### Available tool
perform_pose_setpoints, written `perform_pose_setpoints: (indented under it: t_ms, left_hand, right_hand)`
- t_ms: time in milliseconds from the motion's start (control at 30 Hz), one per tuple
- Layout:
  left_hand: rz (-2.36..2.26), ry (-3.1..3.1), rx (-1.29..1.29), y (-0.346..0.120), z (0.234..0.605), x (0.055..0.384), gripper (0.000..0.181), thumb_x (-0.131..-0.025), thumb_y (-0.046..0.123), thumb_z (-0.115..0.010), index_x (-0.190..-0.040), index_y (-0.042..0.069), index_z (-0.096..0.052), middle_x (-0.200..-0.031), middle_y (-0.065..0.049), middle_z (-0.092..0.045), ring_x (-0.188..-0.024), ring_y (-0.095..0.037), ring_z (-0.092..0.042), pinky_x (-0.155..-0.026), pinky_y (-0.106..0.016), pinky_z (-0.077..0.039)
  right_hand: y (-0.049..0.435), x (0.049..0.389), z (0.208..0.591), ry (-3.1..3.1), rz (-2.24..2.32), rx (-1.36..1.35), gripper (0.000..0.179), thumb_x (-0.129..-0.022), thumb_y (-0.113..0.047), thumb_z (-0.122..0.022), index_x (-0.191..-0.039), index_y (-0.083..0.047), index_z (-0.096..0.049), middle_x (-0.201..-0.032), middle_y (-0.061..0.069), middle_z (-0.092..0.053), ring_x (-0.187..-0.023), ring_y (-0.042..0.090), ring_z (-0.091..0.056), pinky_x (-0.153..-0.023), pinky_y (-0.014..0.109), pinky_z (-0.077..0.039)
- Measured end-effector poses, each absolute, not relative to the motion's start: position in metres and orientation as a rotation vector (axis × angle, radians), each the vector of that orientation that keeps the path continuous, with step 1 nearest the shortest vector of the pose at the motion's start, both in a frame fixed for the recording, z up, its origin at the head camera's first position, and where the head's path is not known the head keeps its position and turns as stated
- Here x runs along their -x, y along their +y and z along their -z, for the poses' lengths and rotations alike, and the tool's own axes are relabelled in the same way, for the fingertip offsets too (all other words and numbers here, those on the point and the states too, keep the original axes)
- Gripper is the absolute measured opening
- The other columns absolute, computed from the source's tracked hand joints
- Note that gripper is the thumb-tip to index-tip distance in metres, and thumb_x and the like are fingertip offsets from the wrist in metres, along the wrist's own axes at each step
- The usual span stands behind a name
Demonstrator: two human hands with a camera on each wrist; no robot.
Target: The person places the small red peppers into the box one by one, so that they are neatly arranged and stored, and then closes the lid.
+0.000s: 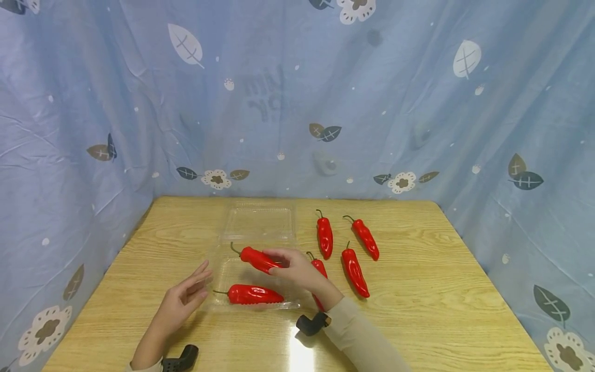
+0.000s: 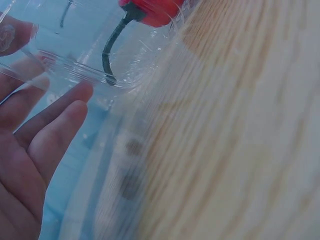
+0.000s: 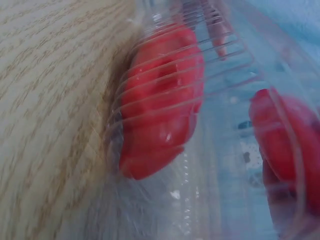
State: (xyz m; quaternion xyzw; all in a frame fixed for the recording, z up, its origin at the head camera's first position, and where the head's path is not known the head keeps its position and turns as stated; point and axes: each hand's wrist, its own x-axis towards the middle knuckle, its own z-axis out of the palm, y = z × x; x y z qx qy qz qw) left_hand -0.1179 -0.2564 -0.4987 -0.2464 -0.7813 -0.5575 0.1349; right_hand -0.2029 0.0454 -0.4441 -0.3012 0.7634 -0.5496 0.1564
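Observation:
A clear plastic clamshell container lies opened out on the table, its lid (image 1: 260, 222) folded back and its base (image 1: 292, 305) nearer me. My right hand (image 1: 297, 268) holds a red pepper (image 1: 256, 258) by its tip end over the base, the green stem pointing left. Another red pepper (image 1: 253, 294) lies crosswise in the front of the base; the right wrist view shows this pepper (image 3: 162, 100) through the ribbed wall. At the base's left side is my left hand (image 1: 181, 299), holding nothing. In the left wrist view its fingers (image 2: 60, 135) are close to the clear rim; contact is unclear.
Several red peppers, among them one (image 1: 324, 237) at the back and one (image 1: 355, 272) nearer, lie right of the container on the wooden table (image 1: 441, 310). Another pepper (image 1: 318, 266) is partly hidden by my right forearm. A blue patterned curtain (image 1: 288, 103) surrounds the table.

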Motion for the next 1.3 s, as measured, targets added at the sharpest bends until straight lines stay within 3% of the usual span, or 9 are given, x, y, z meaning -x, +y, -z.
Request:
perform_pose_setpoints:
  t_ms: [100,433,533,800,1167,1300]
  left_hand:
    - [1.607,-2.268,0.716,-0.256,0.498,0.118,0.039,-0.088,-0.014,-0.054,-0.126,-0.017,-0.048,-0.152,-0.012,-0.034,-0.119,-0.002,-0.054,-0.095,-0.011,-0.047]
    - [1.614,-2.294,0.708,-0.258,0.501,0.119,0.040,-0.088,-0.013,-0.055,-0.127,-0.016,-0.048,-0.146,-0.032,-0.030,-0.120,-0.002,-0.053,-0.095,-0.011,-0.046]
    - [1.624,-2.289,0.713,-0.258,0.500,0.118,0.040,-0.088,-0.014,-0.054,-0.128,-0.017,-0.047,-0.147,-0.030,-0.030,-0.120,-0.002,-0.053,-0.094,-0.010,-0.047]
    - [1.655,-2.252,0.731,-0.257,0.497,0.117,0.039,-0.088,-0.015,-0.052,-0.127,-0.018,-0.046,-0.153,-0.009,-0.032,-0.120,-0.003,-0.053,-0.092,-0.011,-0.048]
    - [1.631,-2.292,0.706,-0.258,0.500,0.117,0.039,-0.090,-0.007,-0.056,-0.128,-0.017,-0.047,-0.152,-0.017,-0.033,-0.119,-0.002,-0.054,-0.091,-0.013,-0.050]
    - [1.635,-2.293,0.718,-0.258,0.499,0.117,0.040,-0.091,-0.005,-0.056,-0.128,-0.017,-0.046,-0.152,-0.014,-0.032,-0.120,-0.002,-0.053,-0.092,-0.013,-0.050]
  right_hand:
    - [0.042,0.204,0.445,2.185,1.551,0.870,0.045,-0.088,-0.006,-0.061,-0.133,-0.003,-0.054,-0.130,0.014,-0.059,-0.115,0.026,-0.057,-0.096,0.027,-0.050]
    - [0.030,0.203,0.447,2.216,1.397,0.780,0.045,-0.086,-0.006,-0.059,-0.130,-0.011,-0.058,-0.124,0.004,-0.062,-0.107,0.015,-0.058,-0.093,0.026,-0.050]
    - [0.029,0.205,0.448,2.217,1.358,0.772,0.044,-0.086,-0.007,-0.060,-0.130,-0.013,-0.059,-0.122,0.002,-0.063,-0.105,0.014,-0.058,-0.091,0.025,-0.050]
    - [0.026,0.209,0.448,2.241,1.266,0.800,0.042,-0.087,-0.009,-0.062,-0.129,-0.014,-0.060,-0.122,0.001,-0.064,-0.106,0.014,-0.058,-0.092,0.024,-0.050]
    - [0.021,0.211,0.452,2.262,1.197,0.854,0.043,-0.086,-0.006,-0.062,-0.128,-0.008,-0.060,-0.123,0.004,-0.064,-0.104,0.012,-0.058,-0.093,0.022,-0.048]
    - [0.020,0.210,0.452,2.284,1.173,0.852,0.042,-0.085,-0.005,-0.063,-0.128,-0.009,-0.061,-0.122,0.003,-0.065,-0.103,0.011,-0.058,-0.094,0.023,-0.048]
